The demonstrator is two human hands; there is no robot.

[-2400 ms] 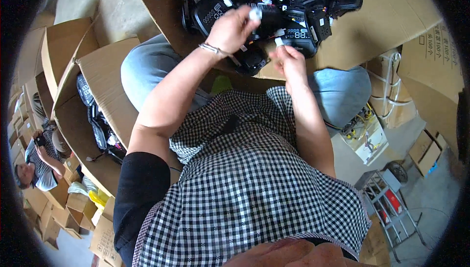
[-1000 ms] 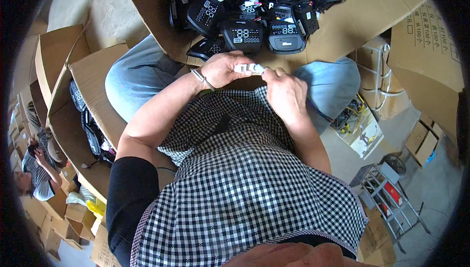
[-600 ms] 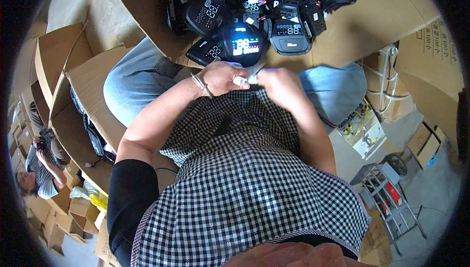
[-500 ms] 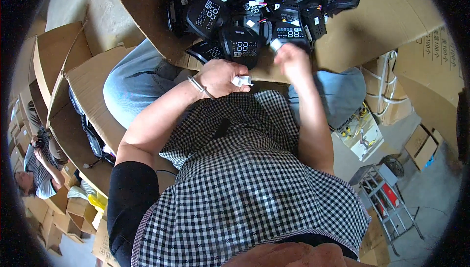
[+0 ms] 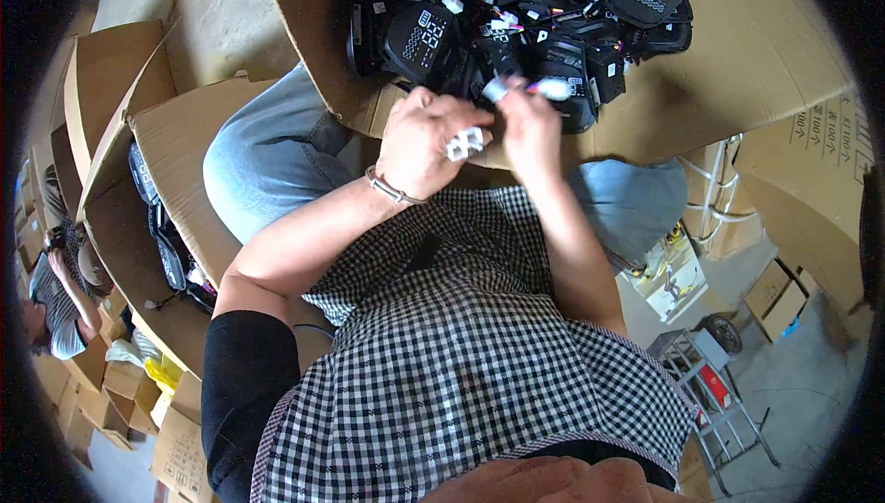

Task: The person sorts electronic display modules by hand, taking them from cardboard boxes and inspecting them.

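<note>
My left hand (image 5: 417, 145), with a bangle at the wrist, is closed around small white plastic connectors (image 5: 466, 143) that poke out by the thumb. Close on its right, my right hand (image 5: 535, 127) pinches a white connector (image 5: 498, 90), smeared by motion. Another white connector (image 5: 553, 90) with coloured wires shows just past these fingers; whether it is held cannot be made out. Beyond both hands, black digital display units (image 5: 419, 40) with wire leads and white plugs lie heaped in a cardboard box (image 5: 737, 70).
At the left, an open carton (image 5: 194, 157) holds more black units. A metal hand cart (image 5: 705, 383) stands on the floor at lower right, near a flat carton (image 5: 779, 300). Another person (image 5: 64, 282) is at far left among boxes.
My right hand has moved left, close beside my left hand. A connector with coloured wires now shows by its fingers. The whole view has shifted slightly.
</note>
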